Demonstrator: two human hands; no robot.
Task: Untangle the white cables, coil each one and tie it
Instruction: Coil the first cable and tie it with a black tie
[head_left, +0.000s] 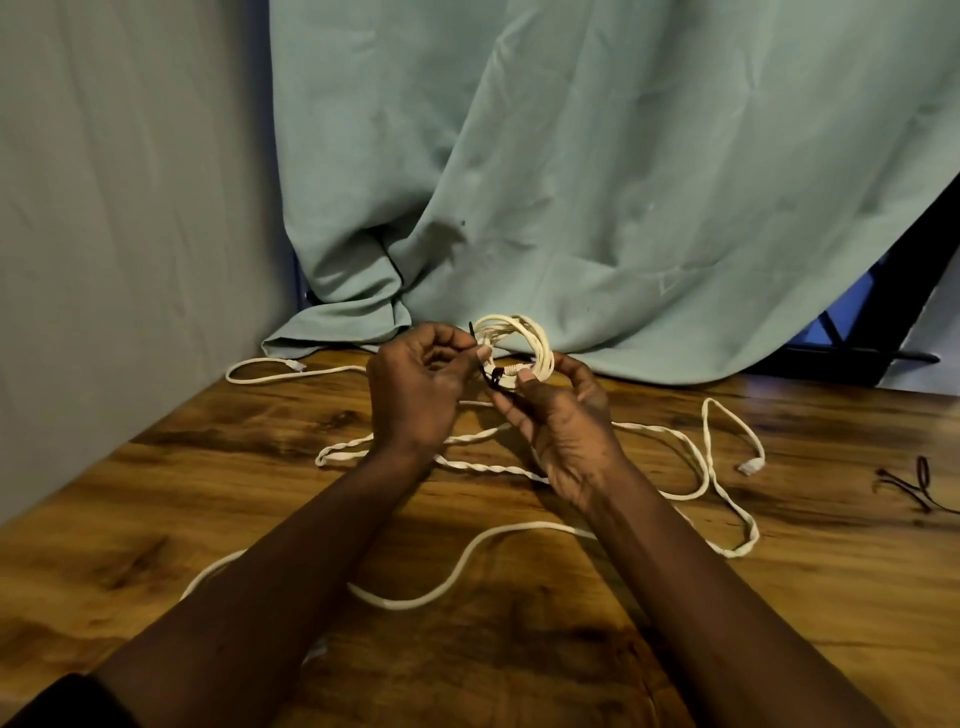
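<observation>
Left hand (415, 395): pinches the black tie (494, 378).
Right hand (561, 431): holds the coiled cable (524, 332).
Coiled cable: up in both hands, above the table (208, 493).
Loose cables (467, 551): lie twisted on the table, under the arms.

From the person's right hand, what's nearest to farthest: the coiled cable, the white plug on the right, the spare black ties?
1. Coiled cable, held by the right hand.
2. White plug, on the table rightward.
3. Spare black ties, far right.

white cable coil (519, 338), black tie (493, 378), teal curtain (597, 171), brown wood-grain table (467, 649)
</observation>
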